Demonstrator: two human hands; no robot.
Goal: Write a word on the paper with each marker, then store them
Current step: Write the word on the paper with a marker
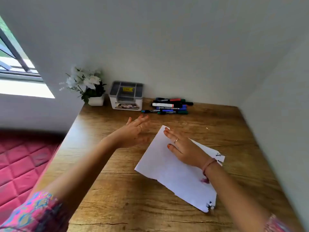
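A white sheet of paper [168, 166] lies slanted on the wooden table [103, 186], with small ink marks near its right and bottom corners. My right hand [183, 149] rests flat on the paper's upper part, fingers straight. My left hand [135, 131] hovers above the table just left of the paper, fingers extended and blurred, holding nothing. Several markers [170, 106] in black, blue, green, red and white lie in a pile at the back of the table. A grey-lidded storage box [126, 97] stands left of the pile, against the wall.
A small white pot with white flowers [90, 87] stands at the back left corner beside the box. Walls close the table at the back and right. A red quilted surface [21, 164] lies below the table's left edge. A window is at far left.
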